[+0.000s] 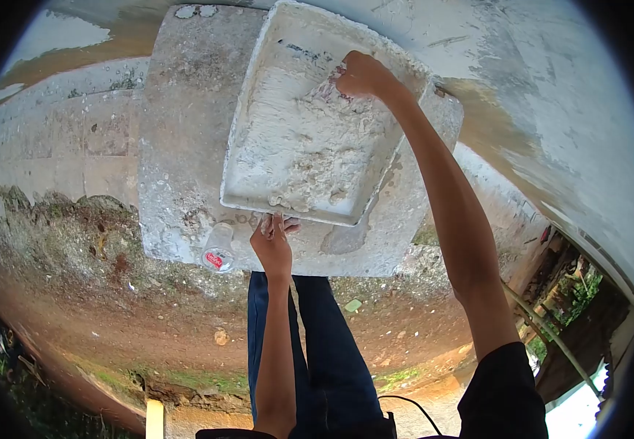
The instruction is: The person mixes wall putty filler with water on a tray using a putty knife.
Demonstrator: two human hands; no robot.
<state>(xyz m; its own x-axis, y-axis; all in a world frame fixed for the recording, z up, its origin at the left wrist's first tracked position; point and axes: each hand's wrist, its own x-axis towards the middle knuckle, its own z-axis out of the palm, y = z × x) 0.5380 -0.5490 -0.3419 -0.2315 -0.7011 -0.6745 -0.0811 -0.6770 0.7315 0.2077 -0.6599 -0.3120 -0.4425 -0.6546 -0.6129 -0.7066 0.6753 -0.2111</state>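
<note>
A shallow rectangular tray (229, 172) lies tilted on a slab, its rim crusted white. Wet white plaster (287, 146) covers its floor, smooth on the left and lumpy toward the near side. My right hand (364, 75) is closed inside the tray's far right part, down at the plaster. Its fingers are smeared white, and what they hold is coated in plaster and cannot be made out. At the near rim, my left hand (273, 238) grips the tray's edge between thumb and fingers. A clear plastic cup (219, 249) with a red label stands or lies left of that hand.
Beneath the tray is a stained grey slab (174, 146). A partly plastered wall (551, 95) rises beyond it and to the right. Mossy, dirt-covered ground (185, 314) lies on the near side, around my legs (331, 351). Poles (558, 344) lean at the lower right.
</note>
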